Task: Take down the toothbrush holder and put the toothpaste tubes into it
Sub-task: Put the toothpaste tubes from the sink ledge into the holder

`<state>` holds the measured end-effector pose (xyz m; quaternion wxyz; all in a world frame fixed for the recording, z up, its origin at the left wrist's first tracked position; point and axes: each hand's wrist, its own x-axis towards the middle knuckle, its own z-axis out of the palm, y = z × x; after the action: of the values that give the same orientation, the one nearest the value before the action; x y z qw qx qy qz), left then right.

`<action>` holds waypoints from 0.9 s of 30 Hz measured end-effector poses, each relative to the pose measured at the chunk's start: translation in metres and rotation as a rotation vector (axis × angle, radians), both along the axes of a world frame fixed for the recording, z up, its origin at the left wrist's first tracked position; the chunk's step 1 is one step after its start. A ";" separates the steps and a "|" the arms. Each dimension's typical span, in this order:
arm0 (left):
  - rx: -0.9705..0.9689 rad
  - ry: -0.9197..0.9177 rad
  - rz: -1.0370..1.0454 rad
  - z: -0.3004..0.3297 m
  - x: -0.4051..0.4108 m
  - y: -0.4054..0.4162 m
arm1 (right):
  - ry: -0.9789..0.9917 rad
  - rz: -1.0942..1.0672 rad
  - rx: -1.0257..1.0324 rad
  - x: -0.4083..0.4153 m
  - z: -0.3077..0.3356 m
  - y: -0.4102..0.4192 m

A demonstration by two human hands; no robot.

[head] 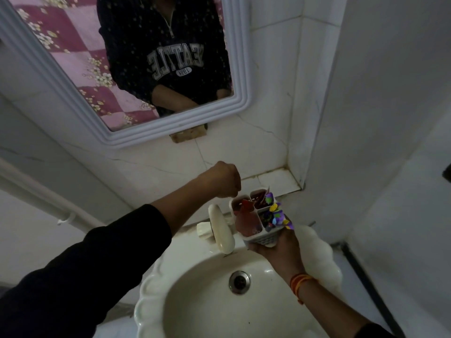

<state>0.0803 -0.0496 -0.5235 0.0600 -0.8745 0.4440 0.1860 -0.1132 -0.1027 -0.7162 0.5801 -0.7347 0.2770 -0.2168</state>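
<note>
Head view: right hand (280,250) grips white toothbrush holder (256,220) from below, above sink (195,289) beside tap (220,228). Red and purple toothpaste tubes (273,211) stand in compartments. Left hand (223,179) just above holder, fingers (235,189) pinched together; contents, if any, unclear.

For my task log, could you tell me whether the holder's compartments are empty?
Not empty: the toothbrush holder in the right hand has reddish and purple items in its compartments.
</note>
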 end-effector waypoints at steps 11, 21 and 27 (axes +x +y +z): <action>-0.100 0.325 0.325 -0.010 -0.007 -0.011 | 0.101 -0.071 -0.042 0.002 0.016 -0.016; -0.669 0.712 0.864 -0.005 -0.003 -0.072 | 0.092 -0.174 -0.102 0.059 0.050 -0.102; -0.779 0.748 0.932 -0.020 -0.003 -0.085 | 0.148 -0.190 -0.085 0.071 0.043 -0.124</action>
<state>0.0776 -0.1343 -0.5434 -0.4990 -0.8087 0.0491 0.3076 -0.0419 -0.2271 -0.6729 0.5034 -0.7430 0.3780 -0.2275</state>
